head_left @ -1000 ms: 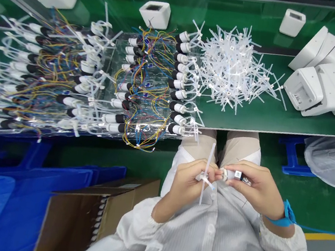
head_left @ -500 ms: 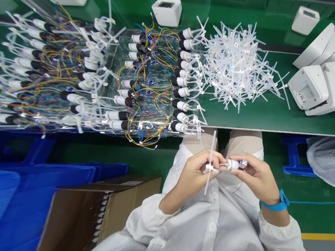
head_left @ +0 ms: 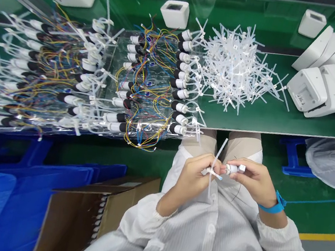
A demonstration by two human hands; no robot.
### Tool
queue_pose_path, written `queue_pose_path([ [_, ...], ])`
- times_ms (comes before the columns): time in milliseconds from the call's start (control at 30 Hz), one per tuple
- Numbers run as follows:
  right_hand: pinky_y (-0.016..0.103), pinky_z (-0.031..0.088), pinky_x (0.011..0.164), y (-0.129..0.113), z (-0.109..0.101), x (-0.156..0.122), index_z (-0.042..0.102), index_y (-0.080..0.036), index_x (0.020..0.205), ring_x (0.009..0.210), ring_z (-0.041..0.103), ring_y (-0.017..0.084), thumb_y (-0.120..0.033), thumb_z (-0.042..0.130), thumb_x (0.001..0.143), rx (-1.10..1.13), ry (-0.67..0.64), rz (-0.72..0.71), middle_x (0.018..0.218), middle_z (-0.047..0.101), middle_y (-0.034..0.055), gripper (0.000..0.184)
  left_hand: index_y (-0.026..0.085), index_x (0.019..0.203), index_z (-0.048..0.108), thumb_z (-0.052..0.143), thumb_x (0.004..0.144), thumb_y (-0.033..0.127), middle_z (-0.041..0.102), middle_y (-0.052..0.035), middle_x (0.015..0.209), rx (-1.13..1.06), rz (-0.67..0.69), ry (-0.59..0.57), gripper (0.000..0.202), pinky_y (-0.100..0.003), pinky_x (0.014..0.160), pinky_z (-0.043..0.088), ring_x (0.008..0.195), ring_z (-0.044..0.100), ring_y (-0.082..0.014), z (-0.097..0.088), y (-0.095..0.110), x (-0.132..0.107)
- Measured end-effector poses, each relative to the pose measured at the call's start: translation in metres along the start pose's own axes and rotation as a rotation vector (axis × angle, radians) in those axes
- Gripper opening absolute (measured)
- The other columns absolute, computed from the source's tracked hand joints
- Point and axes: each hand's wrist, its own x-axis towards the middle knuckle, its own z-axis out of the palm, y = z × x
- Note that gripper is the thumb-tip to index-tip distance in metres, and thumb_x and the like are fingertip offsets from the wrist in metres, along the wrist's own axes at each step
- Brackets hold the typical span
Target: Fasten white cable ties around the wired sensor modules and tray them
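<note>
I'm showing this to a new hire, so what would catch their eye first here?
Probably the tangled heap of white cable ties on the green bench, with rows of wired parts to its left. Below the bench edge, the left hand holds a cable tie against a small cylinder in the right hand.

**Both hands drawn together before the chest**

We had our left hand (head_left: 192, 178) and our right hand (head_left: 252, 181) raised close in front of the chest, with their fingertips nearly meeting in the middle. The left hand was curled with its knuckles turned upward, and its thumb and forefinger were pinched on a thin white cable tie (head_left: 219, 154). The right hand lay palm-down with its fingers bent, the thumb and first fingers clamped round a small white cylinder (head_left: 232, 169). Both wrists were bent inward. Our left forearm ran down and to the left, our right forearm down and to the right, and the elbows were spread either side of the body. We could not tell whether the two hands touched.
</note>
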Motion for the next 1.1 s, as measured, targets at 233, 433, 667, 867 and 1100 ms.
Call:
queue_pose_path([
  [233, 0.028, 0.052, 0.055, 0.02, 0.002, 0.012, 0.086, -0.018, 0.1, 0.057, 0.06, 0.014, -0.059, 0.089, 0.092, 0.253, -0.111, 0.299, 0.07, 0.073, 0.0022, 0.042, 0.021, 0.075, 0.065, 0.097, 0.084, 0.041, 0.082, -0.0056, 0.086, -0.337, -0.361, 0.062, 0.039, -0.032, 0.076, 0.062, 0.081, 0.078, -0.0219, 0.009, -0.022, 0.0],
  [433, 0.023, 0.031, 0.039, 0.016, 0.016, 0.018, 0.077, -0.018, 0.09, 0.049, 0.058, 0.013, -0.071, 0.085, 0.088, 0.469, -0.103, 0.458, 0.07, 0.074, 0.0048, 0.054, 0.021, 0.08, 0.062, 0.099, 0.083, 0.039, 0.081, -0.0041, 0.092, -0.471, -0.386, 0.202, 0.041, -0.032, 0.082, 0.063, 0.085, 0.076, -0.0194, 0.02, -0.023, -0.005],
  [667, 0.023, 0.03, 0.045, 0.002, 0.018, 0.02, 0.079, -0.016, 0.083, 0.054, 0.056, 0.011, -0.067, 0.091, 0.085, 0.455, -0.098, 0.413, 0.07, 0.074, 0.0054, 0.052, 0.022, 0.074, 0.057, 0.094, 0.091, 0.043, 0.078, -0.0032, 0.081, -0.277, -0.25, 0.16, 0.046, -0.033, 0.077, 0.063, 0.08, 0.078, -0.0206, 0.01, -0.005, -0.006],
  [867, 0.025, 0.034, 0.049, 0.002, 0.017, 0.016, 0.082, -0.016, 0.089, 0.057, 0.058, 0.013, -0.069, 0.091, 0.086, 0.395, -0.069, 0.374, 0.072, 0.074, 0.0054, 0.053, 0.022, 0.073, 0.056, 0.09, 0.096, 0.041, 0.08, -0.0048, 0.084, -0.155, -0.155, 0.082, 0.045, -0.032, 0.072, 0.061, 0.081, 0.078, -0.0214, 0.004, -0.006, -0.004],
  [1100, 0.026, 0.04, 0.053, 0.019, 0.017, 0.012, 0.081, -0.018, 0.096, 0.061, 0.059, 0.014, -0.067, 0.083, 0.094, 0.348, 0.015, 0.327, 0.078, 0.075, 0.005, 0.048, 0.023, 0.111, 0.074, 0.085, 0.099, 0.037, 0.082, -0.0086, 0.112, -0.298, -0.217, -0.07, 0.022, -0.035, 0.09, 0.064, 0.099, 0.079, -0.0221, -0.002, -0.032, 0.001],
])
